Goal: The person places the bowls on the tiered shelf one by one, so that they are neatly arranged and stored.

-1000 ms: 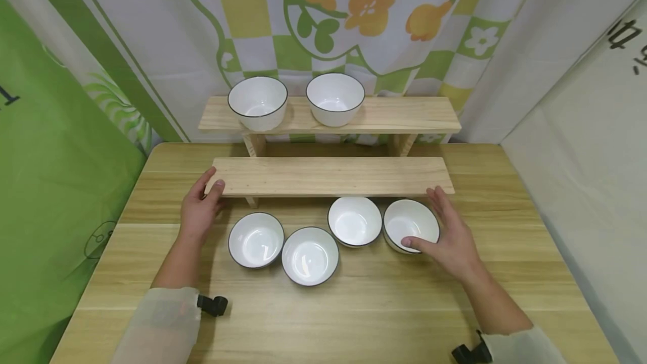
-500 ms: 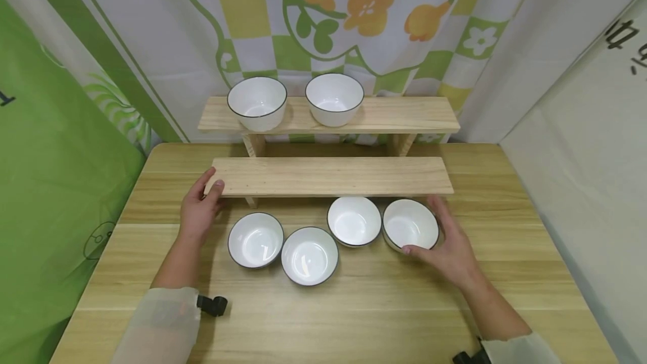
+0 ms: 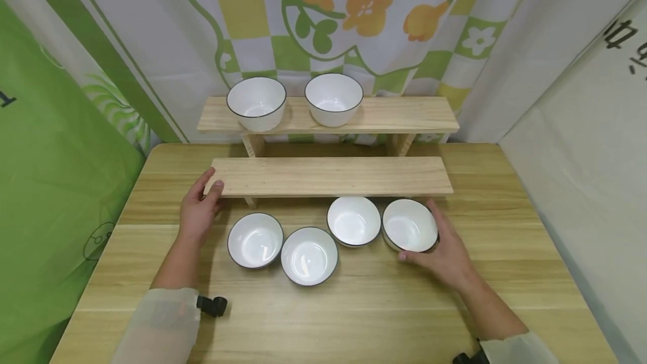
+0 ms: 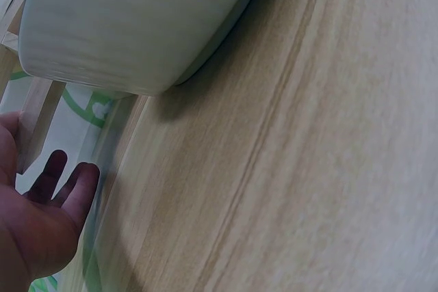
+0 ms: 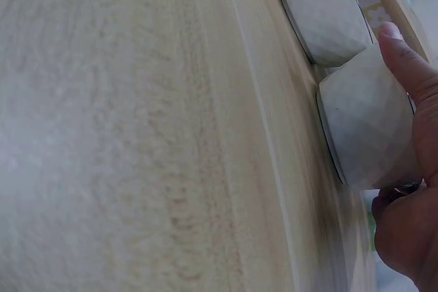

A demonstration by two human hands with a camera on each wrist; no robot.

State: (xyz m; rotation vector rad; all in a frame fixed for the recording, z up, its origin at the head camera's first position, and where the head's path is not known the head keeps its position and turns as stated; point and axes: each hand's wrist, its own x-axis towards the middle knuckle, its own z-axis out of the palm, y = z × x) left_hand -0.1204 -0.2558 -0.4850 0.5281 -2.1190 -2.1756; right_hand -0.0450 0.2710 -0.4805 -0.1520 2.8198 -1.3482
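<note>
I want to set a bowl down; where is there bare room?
Free: the lower shelf, right of the left hand; the upper shelf, right of its two bowls; the table nearest the person, between the sleeves. Crowded: along the lower shelf's front, where four bowls sit close together and the right hand grips the rightmost bowl.

White bowls (image 3: 409,223) are edged in a dark line, and the cloth (image 3: 245,16) is checked green, yellow and white.
</note>
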